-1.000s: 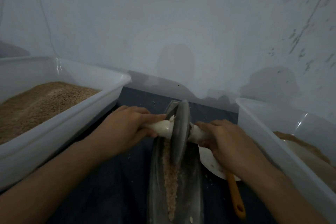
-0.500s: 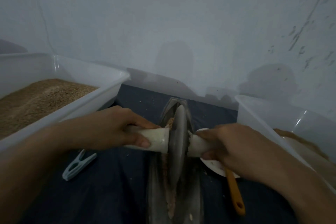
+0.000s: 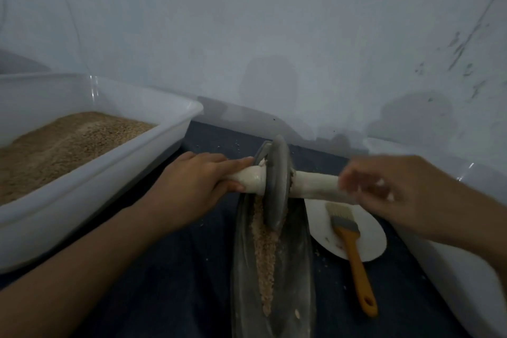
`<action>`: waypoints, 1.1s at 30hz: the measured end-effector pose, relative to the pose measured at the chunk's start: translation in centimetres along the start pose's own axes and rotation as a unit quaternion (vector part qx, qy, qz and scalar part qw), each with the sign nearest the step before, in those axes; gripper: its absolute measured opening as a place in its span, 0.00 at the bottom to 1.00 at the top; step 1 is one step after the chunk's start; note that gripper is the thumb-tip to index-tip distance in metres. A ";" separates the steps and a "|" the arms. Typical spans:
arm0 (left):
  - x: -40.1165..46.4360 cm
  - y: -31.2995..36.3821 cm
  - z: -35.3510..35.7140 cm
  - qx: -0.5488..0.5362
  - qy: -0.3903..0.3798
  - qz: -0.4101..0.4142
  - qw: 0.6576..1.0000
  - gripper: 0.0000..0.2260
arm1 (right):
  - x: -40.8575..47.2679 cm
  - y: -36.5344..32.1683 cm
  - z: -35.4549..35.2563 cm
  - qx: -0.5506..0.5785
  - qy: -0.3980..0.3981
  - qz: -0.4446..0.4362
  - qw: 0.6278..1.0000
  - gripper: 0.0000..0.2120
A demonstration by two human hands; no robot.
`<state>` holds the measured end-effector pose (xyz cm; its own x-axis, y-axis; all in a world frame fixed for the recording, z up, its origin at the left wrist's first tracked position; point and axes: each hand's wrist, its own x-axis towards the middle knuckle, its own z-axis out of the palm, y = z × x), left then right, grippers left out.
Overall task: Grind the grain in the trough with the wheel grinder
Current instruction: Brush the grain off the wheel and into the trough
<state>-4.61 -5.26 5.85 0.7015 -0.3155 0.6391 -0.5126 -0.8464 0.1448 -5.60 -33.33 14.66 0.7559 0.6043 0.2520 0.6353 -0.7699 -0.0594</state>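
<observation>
I see wheel grinder (image 3: 275,181) standing in far end of dark trough (image 3: 293,269), strip of grain (image 3: 264,250) along groove. Left hand (image 3: 192,186) wraps fingers round left handle. Right hand (image 3: 384,192) blurred at right handle end; cannot tell grip. Brush (image 3: 351,244) on white plate (image 3: 375,239) right of trough. Left tub (image 3: 153,151) holds grain.

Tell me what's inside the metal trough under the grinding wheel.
A strip of crushed grain runs along the trough floor. The wheel sits in it near the far end, hiding whatever lies beneath its rim.
</observation>
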 end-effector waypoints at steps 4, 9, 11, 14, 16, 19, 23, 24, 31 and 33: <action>0.1 -0.1 0.0 0.000 -0.006 -0.006 1.000 0.22 | -0.3 0.2 1.5 -0.046 -0.283 0.109 0.952 0.13; 0.0 -0.3 0.1 0.004 -0.009 -0.010 1.000 0.22 | 0.3 0.5 4.4 -0.051 -0.390 0.195 0.898 0.28; 0.0 -0.4 0.2 0.006 -0.012 -0.011 1.000 0.22 | 0.4 0.4 4.8 -0.062 -0.401 0.195 0.893 0.33; 0.0 -0.4 0.3 0.003 -0.009 -0.012 1.000 0.22 | 0.4 0.3 5.1 -0.110 -0.374 0.135 0.911 0.26; 0.0 -0.4 0.3 0.003 -0.006 -0.013 1.000 0.22 | 0.0 0.2 5.1 -0.096 -0.350 0.117 0.924 0.19; 0.0 -0.3 0.3 0.004 -0.006 -0.014 1.000 0.22 | -1.4 0.6 4.8 -0.046 -0.286 0.103 0.952 0.09; 0.0 -0.3 0.3 0.003 -0.008 -0.015 1.000 0.22 | -3.8 1.3 3.1 0.108 -0.089 0.043 0.989 0.07; 0.0 -0.3 0.3 0.003 -0.008 -0.015 1.000 0.22 | -4.4 1.4 2.4 0.144 -0.047 0.038 0.988 0.14; 0.1 -0.3 0.2 -0.001 -0.010 -0.011 1.000 0.22 | -2.5 -0.7 -2.6 0.294 0.086 0.002 0.952 0.21; 0.0 -0.2 0.2 -0.005 -0.010 -0.011 1.000 0.22 | -1.1 -2.5 -3.4 0.366 0.071 -0.004 0.928 0.21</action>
<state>-4.41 -5.15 5.71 0.7223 -0.3060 0.6202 -0.5024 -0.8485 0.1664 -8.53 -32.81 17.81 0.7554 0.5356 0.3775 0.6174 -0.3884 -0.6841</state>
